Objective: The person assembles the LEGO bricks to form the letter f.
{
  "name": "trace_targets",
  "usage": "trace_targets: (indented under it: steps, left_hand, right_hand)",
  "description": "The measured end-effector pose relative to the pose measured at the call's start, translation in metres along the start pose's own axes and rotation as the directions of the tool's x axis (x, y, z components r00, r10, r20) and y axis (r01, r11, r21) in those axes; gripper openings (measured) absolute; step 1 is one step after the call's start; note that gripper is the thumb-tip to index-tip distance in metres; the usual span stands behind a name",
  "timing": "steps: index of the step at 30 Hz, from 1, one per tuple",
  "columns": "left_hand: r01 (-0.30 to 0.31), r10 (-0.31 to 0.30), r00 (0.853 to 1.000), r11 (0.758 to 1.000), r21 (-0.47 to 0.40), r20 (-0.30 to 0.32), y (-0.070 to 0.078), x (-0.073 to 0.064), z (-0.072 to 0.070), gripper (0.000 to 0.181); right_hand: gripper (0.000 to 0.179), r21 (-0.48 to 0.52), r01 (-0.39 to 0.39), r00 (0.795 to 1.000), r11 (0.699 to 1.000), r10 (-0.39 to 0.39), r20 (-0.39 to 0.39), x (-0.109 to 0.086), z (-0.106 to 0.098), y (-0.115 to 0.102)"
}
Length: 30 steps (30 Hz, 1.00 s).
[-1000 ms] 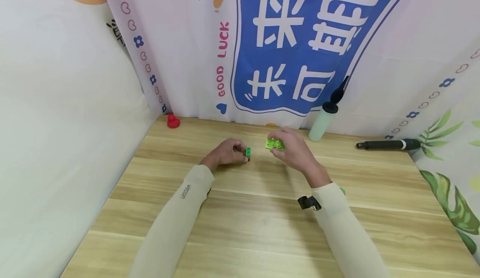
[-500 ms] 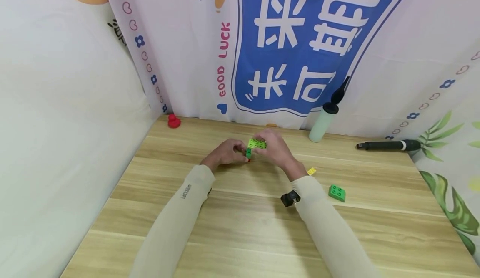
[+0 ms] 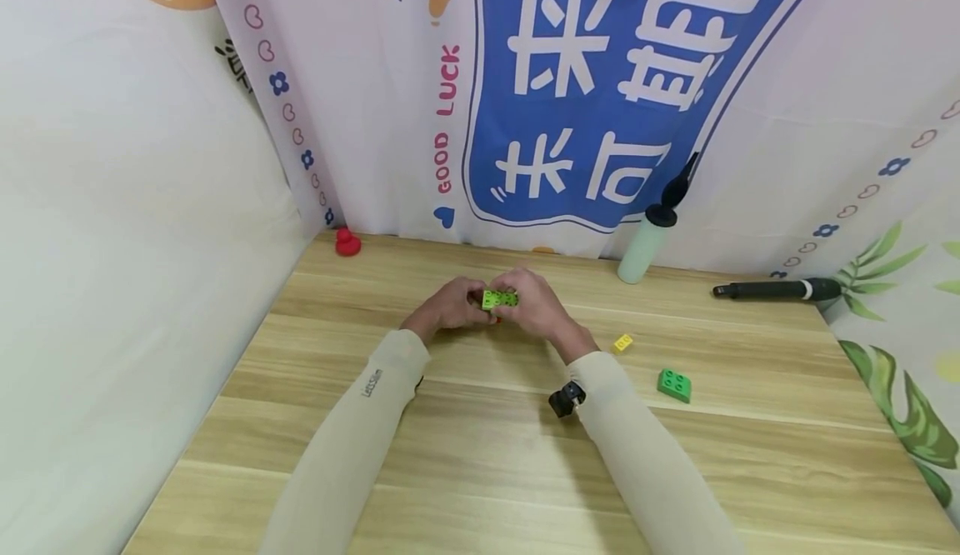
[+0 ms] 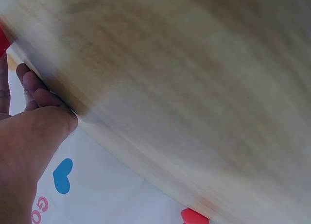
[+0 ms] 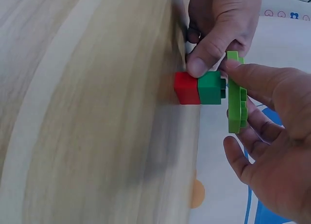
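In the right wrist view a red block (image 5: pixel 187 88) stands on the wooden table, with a dark green block (image 5: pixel 209 88) stacked on top. My left hand (image 3: pixel 455 303) pinches this stack, its thumb lying along the side where the two blocks meet. With its fingers and thumb, my right hand (image 3: pixel 531 305) grips a flat lime green studded brick (image 5: pixel 235 100). That brick lies just over the green block's studs, a narrow gap showing between them. From the head view, the lime brick hides most of the stack.
Right of the hands lie a small yellow block (image 3: pixel 623 343) and a flat green brick (image 3: pixel 674 385). A red rubber duck (image 3: pixel 347 242) sits at the back left. A pale green pump (image 3: pixel 642 242) stands by the cloth backdrop, and a black cylinder (image 3: pixel 776 288) lies to its right.
My right hand has moved left and down, bringing the lime brick over the stack. The yellow block and flat green brick have come into view. My left hand has stayed put.
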<state>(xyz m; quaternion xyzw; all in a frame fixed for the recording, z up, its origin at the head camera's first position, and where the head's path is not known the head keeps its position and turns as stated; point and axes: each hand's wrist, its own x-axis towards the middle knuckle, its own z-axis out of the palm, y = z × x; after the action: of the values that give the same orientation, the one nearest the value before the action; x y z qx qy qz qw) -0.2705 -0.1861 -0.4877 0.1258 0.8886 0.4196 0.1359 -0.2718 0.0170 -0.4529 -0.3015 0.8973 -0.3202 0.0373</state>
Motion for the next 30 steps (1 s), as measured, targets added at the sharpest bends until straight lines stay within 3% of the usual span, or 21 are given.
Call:
trace_targets:
  steps: [30]
  left_hand:
    - [-0.002,0.002,1.000,1.000,0.028,0.010,0.0021,-0.0010,-0.0010,0.021]
  right_hand:
    - [0.030,0.045,-0.090,0.995,0.995,0.091,-0.032,0.0017,0.0041,0.0065]
